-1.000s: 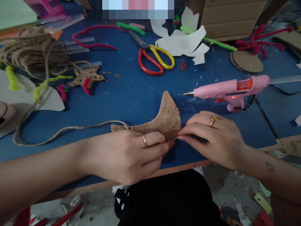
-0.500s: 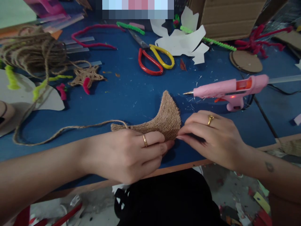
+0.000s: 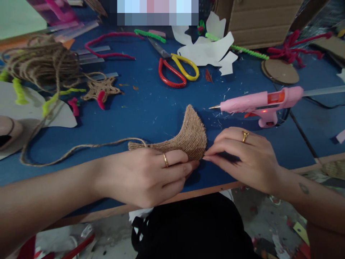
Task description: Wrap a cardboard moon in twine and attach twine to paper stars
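Observation:
A curved, crescent-like piece covered in rows of jute twine (image 3: 192, 135) lies near the front edge of the blue table. My left hand (image 3: 155, 174) is closed over its lower side, and the fingers hide part of it. At the piece's right edge, my right hand (image 3: 239, 154) has thumb and forefinger pinched together; whatever is between the tips is too small to make out. From the piece's left end a loose strand of twine (image 3: 78, 146) runs left toward the twine bundle (image 3: 40, 61). A pink glue gun (image 3: 258, 102) with a lit red light lies just beyond my right hand.
Scissors with red and yellow handles (image 3: 172, 73) lie beyond the piece, beside white paper cutouts (image 3: 206, 52). A twine star (image 3: 101, 90) is at left. Cardboard discs (image 3: 281, 72) and a cardboard box (image 3: 264, 23) stand at back right. Pipe cleaners (image 3: 107, 55) are scattered about.
The view has shifted slightly. Both hands keep almost the same place on the twine-covered piece, with the right fingertips still pinched at its edge.

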The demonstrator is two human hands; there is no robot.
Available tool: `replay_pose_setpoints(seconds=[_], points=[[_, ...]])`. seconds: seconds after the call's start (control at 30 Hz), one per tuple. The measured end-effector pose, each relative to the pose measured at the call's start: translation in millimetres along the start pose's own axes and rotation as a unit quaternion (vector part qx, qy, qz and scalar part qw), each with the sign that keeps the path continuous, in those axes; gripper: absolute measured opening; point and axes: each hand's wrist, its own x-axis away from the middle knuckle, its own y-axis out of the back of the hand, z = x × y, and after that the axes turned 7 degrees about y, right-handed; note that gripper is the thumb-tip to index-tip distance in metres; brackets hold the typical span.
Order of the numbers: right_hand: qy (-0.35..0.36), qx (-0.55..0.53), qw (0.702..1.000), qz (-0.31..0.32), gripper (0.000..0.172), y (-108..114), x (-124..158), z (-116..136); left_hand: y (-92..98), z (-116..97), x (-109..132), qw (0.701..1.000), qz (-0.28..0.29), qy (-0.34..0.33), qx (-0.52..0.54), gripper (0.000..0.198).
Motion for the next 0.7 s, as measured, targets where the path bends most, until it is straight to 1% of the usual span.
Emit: replay_pose_setpoints(seconds=[0.1,0.27,0.43,0.57,0.63,0.7], points=[[0.007,-0.005,1.000,0.006,0.012,-1,0,2,1.2,-2,-1,1.000,0.018,0.005,-0.010,0.021],[0.003,0.000,1.000,0.021,0.014,-2,0,3,1.5,-3,-1,0.999,0.023,-0.011,-0.027,0.024],[-0.032,0.004,0.998,0.052,0.013,0,-4,6,1.6,-3,-1,1.000,0.017,0.004,-0.001,0.022],[-0.061,-0.024,0.994,0.083,0.012,6,-10,6,1.1,-3,0,1.000,0.022,0.002,-0.004,0.023],[-0.073,-0.030,0.994,0.081,0.010,10,-11,3,0.8,-2,0,1.000,0.010,-0.003,-0.004,0.023],[-0.080,-0.016,0.995,0.057,0.008,13,-8,0,1.1,-2,0,1.000,0.002,-0.006,-0.006,0.023]])
